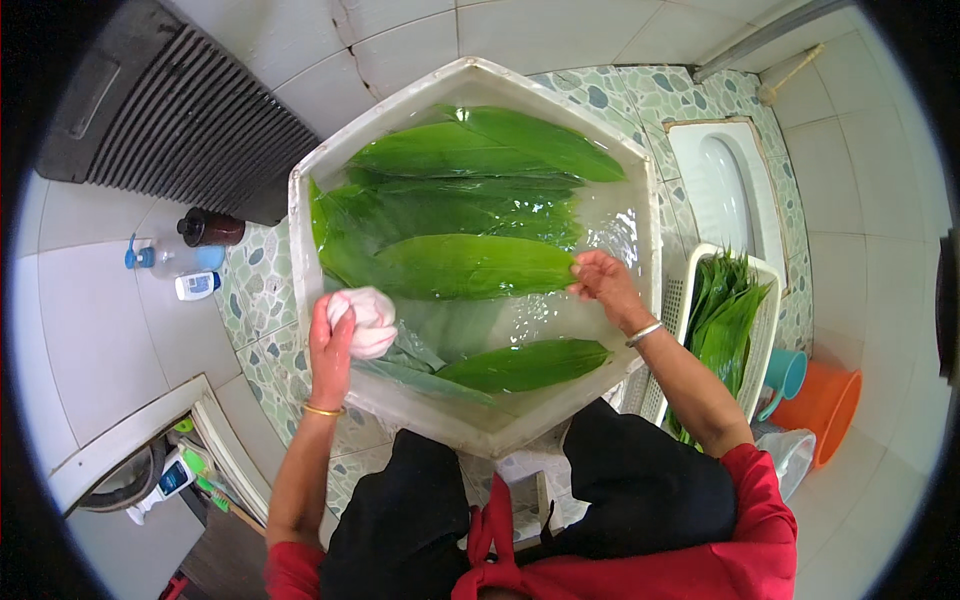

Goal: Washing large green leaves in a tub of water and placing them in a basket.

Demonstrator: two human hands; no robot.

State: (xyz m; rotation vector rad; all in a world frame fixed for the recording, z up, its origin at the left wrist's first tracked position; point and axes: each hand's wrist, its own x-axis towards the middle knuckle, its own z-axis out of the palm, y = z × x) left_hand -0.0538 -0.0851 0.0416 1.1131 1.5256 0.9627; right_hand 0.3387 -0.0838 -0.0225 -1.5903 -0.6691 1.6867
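In front of me stands a white angular basin [474, 440] of water with several long green leaves in it. My left hand [330, 338] is closed around a bunched pale pink and white cloth [363, 322] above the basin's left side. The fingertips of my right hand [607, 283] pinch the right end of a broad leaf [475, 265], which stretches leftward across the water. Nearer to me another leaf [530, 367] floats by itself. Toward the far side, overlapping leaves [450, 150] lie partly under water.
A white slatted basket [678, 330] with a stack of leaves [722, 330] stands to the right. Behind it is a squat toilet [722, 190]; nearer are an orange bucket [825, 405] and a teal cup [785, 375]. Bottles [198, 286] and a dark ridged panel [185, 125] are at left.
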